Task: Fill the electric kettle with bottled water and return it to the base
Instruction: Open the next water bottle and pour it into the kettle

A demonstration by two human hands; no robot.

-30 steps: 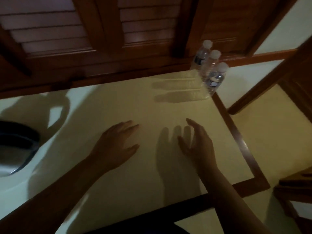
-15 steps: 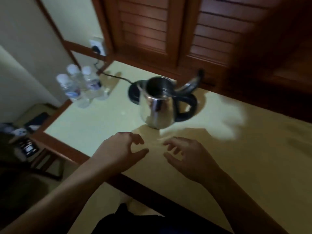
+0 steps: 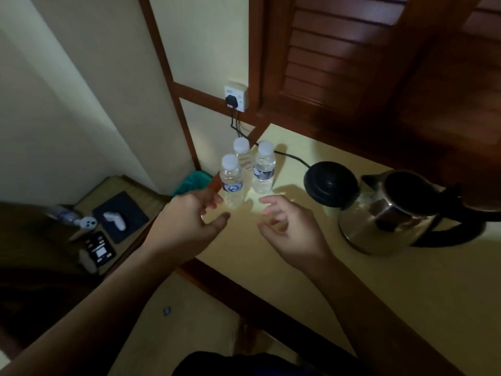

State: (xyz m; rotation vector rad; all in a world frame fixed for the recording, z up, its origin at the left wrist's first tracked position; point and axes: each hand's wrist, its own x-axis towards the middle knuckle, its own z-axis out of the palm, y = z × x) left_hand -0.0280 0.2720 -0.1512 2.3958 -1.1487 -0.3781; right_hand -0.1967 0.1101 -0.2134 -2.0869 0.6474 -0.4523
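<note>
single head view — steeply down, close over counter (image 3: 379, 280) corner

Three capped water bottles (image 3: 245, 169) stand clustered at the desk's (image 3: 379, 289) far left corner. Beside them sits a black kettle base (image 3: 330, 183), then a steel kettle (image 3: 393, 213), lid open, off the base. Left hand (image 3: 189, 223) and right hand (image 3: 290, 229) hover empty, fingers loosely curled, near the bottles.

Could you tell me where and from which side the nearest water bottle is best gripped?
Probably around the clear body of the nearest bottle, at or just below its label, coming from the near left where the left hand hovers open. It stands upright, and the other two bottles crowd its far right side.
</note>
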